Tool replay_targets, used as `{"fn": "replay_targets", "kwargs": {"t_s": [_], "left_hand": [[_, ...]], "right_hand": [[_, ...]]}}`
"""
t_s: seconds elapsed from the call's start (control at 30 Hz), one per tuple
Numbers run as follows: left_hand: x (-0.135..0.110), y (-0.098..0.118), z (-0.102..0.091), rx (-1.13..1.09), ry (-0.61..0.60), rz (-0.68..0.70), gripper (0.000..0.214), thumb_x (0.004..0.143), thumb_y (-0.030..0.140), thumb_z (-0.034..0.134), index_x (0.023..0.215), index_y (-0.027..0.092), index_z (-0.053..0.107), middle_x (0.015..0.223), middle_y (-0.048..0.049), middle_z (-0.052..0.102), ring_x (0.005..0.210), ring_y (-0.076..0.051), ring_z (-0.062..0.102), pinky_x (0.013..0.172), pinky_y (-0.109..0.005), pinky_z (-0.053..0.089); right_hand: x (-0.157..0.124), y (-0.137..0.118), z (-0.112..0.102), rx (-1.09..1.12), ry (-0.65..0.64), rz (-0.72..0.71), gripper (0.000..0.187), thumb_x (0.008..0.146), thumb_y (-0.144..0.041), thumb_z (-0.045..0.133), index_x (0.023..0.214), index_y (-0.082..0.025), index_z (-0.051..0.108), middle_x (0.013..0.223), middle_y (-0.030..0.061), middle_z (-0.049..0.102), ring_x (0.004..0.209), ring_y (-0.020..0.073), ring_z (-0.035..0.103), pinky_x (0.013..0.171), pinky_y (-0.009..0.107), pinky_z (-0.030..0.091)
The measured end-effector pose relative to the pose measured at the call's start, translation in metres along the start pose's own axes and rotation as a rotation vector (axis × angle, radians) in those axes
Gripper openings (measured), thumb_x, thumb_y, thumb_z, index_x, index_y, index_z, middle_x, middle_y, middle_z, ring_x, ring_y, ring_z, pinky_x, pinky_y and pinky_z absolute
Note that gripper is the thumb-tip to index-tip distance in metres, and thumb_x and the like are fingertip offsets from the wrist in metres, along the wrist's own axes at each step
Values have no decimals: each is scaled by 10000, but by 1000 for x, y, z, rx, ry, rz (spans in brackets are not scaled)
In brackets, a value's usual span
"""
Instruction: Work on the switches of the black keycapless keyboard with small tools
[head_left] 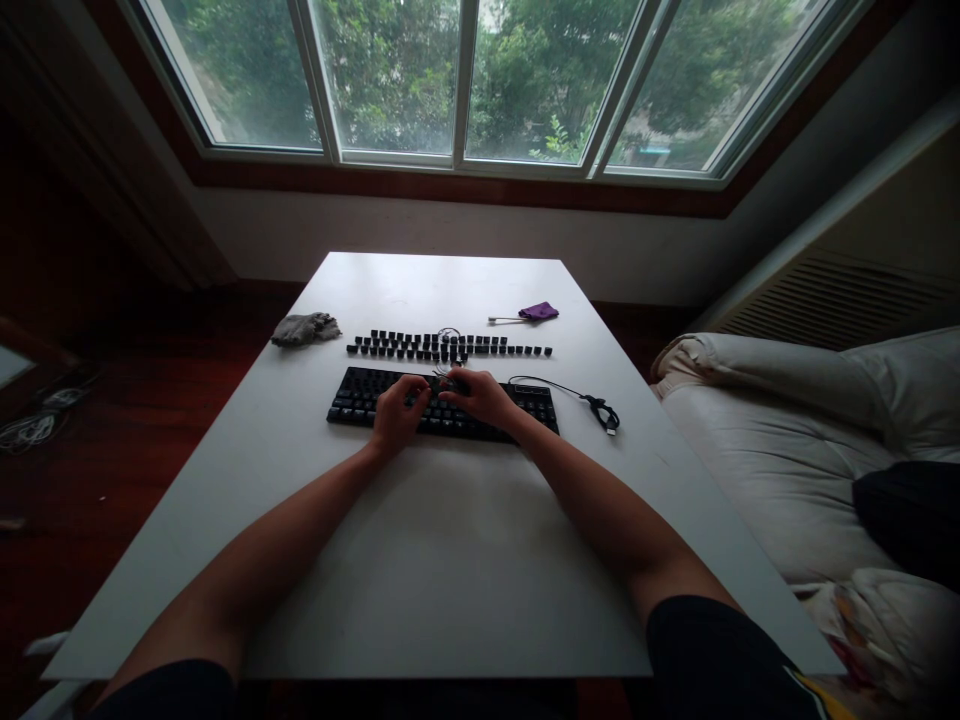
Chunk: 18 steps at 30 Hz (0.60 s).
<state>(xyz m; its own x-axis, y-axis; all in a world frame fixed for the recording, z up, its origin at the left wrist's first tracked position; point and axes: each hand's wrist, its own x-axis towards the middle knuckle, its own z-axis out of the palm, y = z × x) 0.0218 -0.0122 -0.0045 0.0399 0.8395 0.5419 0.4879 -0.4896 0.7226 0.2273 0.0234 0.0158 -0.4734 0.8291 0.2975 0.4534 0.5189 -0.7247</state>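
Note:
A black keyboard [480,425] lies across the white table, and both my hands are over its middle. My left hand [401,408] is closed, thumb and index finger pinched above the keys; whatever is between them is too small to make out. Beside it, my right hand [478,393] is also closed, its fingers curled down toward the key area and hiding what they hold, if anything. Just beyond the fingertips is a small black tool with thin wire loops [450,347], perhaps a keycap puller. Several loose black keycaps [405,346] stand in rows behind the keyboard.
A coiled black USB cable [602,412] runs off the keyboard's right side. On the white table [450,560] are a grey crumpled cloth [305,330] at left and a purple cloth pouch [538,312] with a thin stick. A pale sofa [765,470] stands at right.

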Motion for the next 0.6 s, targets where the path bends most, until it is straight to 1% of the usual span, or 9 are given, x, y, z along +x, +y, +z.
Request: {"fn": "replay_targets", "kwargs": {"t_s": [0.17, 0.27, 0.43, 0.5, 0.6], "left_hand": [[0, -2, 1, -67, -9, -59, 127, 905, 327, 600, 960, 219, 638, 880, -4, 710, 787, -158, 675, 763, -277, 520], [0, -3, 2, -112, -18, -81, 142, 909, 329, 597, 987, 219, 642, 905, -7, 716, 779, -156, 681, 747, -275, 529], [0, -2, 2, -145, -33, -86, 172, 913, 329, 594, 1027, 213, 651, 916, -12, 724, 741, -145, 677, 714, -263, 527], [-1, -1, 2, -154, -39, -89, 178, 920, 324, 587, 1041, 215, 657, 908, -9, 726, 708, -137, 671, 694, -259, 524], [-1, 1, 2, -164, -50, -91, 191, 932, 323, 571, 1064, 222, 665, 922, -10, 730, 690, -136, 669, 692, -262, 526]], "right_hand": [[0, 0, 0, 23, -8, -26, 337, 859, -495, 642, 960, -173, 657, 740, 0, 609, 656, 131, 480, 637, 246, 374], [0, 1, 2, 21, 7, -36, 338, 841, -488, 667, 968, -175, 649, 722, -8, 590, 649, 128, 473, 622, 242, 363], [0, 3, 4, 3, 52, -15, 410, 821, -487, 692, 1091, -184, 633, 694, -29, 567, 619, 119, 447, 610, 238, 356], [0, 3, 3, -9, 51, -9, 436, 821, -485, 693, 1135, -189, 629, 690, -31, 565, 619, 119, 440, 617, 240, 358], [0, 4, 0, -19, 32, -6, 436, 818, -481, 695, 1142, -194, 643, 681, -32, 557, 621, 121, 442, 616, 241, 356]]}}
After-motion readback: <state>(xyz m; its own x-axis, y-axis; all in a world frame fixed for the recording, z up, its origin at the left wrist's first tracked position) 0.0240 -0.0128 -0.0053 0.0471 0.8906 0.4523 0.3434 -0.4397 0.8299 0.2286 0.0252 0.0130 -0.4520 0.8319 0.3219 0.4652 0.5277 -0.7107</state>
